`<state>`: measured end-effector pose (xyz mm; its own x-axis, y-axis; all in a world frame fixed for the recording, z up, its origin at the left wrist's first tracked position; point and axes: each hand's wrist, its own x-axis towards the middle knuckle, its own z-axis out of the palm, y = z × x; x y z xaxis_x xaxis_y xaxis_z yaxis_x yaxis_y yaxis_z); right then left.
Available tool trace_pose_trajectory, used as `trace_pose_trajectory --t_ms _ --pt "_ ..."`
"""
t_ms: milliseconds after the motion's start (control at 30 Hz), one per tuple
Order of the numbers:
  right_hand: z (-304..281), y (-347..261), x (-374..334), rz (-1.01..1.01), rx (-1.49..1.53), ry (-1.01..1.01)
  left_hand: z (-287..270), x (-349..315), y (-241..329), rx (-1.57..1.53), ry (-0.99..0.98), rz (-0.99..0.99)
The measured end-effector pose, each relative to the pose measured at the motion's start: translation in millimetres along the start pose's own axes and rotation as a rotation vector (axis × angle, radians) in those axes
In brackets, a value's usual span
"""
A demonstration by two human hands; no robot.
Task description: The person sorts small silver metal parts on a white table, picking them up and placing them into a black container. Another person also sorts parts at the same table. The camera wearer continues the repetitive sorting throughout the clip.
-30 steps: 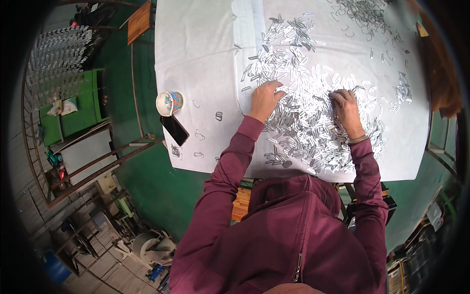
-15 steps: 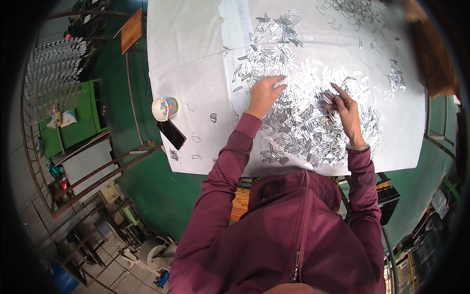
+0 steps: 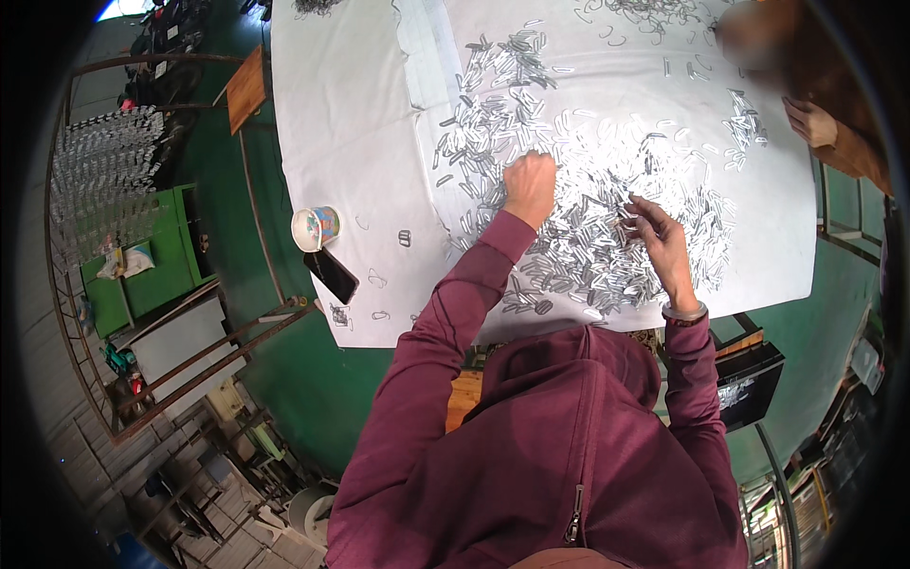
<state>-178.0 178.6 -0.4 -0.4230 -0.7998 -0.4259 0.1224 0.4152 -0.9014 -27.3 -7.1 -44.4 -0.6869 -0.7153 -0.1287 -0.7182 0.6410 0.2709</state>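
Observation:
A broad pile of small silvery oblong metal pieces [image 3: 592,256] is spread over the white cloth [image 3: 351,123] in front of me. Over the pile's left part is my left hand [image 3: 531,185], its fingers curled in; whatever may be in them is hidden. My right hand [image 3: 664,247] reaches into the pile's right part, index finger and thumb apart, with no piece plainly held between them. A looser cluster of the same pieces [image 3: 517,62] lies farther off, beyond my left hand.
On the left stand a patterned cup [image 3: 318,228] and a dark phone [image 3: 332,275] leaning toward it. Thin wire hooks [image 3: 654,11] lie at the far side. Another person's hand [image 3: 813,123] and brown sleeve are at the right edge. A small cluster of pieces [image 3: 744,123] lies near them.
My left hand has moved right, its fingers curling in. My right hand has come slightly nearer. The other person's hand has appeared at the right edge, and the view has shifted slightly.

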Motion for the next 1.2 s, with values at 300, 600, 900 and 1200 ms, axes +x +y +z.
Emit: trace_pose_trajectory --t_ms 300,600,900,1200 --pt "5.6 -13.8 -4.6 0.125 0.588 -0.019 -37.0 -3.9 -40.5 -1.188 -0.322 -0.521" --pt "73.6 16.3 21.7 0.399 1.412 -0.367 -85.2 -50.2 22.6 -0.873 -0.195 -0.096" --pt "51.8 3.0 28.8 0.331 1.364 -0.179 -86.0 -45.3 22.2 -0.621 0.293 0.0" --pt "17.9 -15.5 12.4 0.365 1.231 -0.145 -12.7 18.7 -80.5 -0.327 0.371 -0.064"
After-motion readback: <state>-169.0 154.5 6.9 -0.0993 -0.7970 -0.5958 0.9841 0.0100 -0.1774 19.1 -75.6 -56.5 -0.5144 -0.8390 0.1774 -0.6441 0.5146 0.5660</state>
